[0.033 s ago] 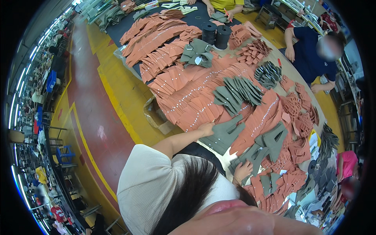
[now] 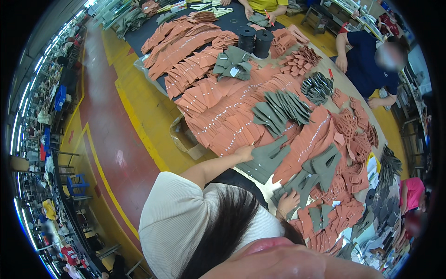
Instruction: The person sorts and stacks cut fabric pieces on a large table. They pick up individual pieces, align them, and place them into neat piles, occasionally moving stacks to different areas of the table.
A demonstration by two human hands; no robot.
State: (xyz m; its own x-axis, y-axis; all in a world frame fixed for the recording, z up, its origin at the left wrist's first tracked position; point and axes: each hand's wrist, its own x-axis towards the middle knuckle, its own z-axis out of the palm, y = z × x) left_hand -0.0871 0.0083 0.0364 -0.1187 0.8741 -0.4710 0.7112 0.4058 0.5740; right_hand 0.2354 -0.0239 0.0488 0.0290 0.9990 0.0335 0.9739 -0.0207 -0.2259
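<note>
My left hand (image 2: 244, 152) is closed at the upper left corner of a dark green cut fabric piece (image 2: 265, 160), its fingers pressed on the edge. To the right and nearer, my right hand (image 2: 288, 202) rests with fingers apart on more green fabric pieces (image 2: 304, 185). Another green piece with a slot (image 2: 326, 163) lies just beyond it. Orange fabric pieces (image 2: 309, 142) overlap in rows beside and beneath the green ones. A fanned stack of green pieces (image 2: 283, 111) lies farther back.
Two black thread spools (image 2: 263, 43) stand at the back of the table, near a green bundle (image 2: 233, 63). A person in dark blue (image 2: 371, 65) is at the far right; another in yellow (image 2: 265, 7) works at the far end. A yellow and red floor aisle (image 2: 107, 111) runs along the left.
</note>
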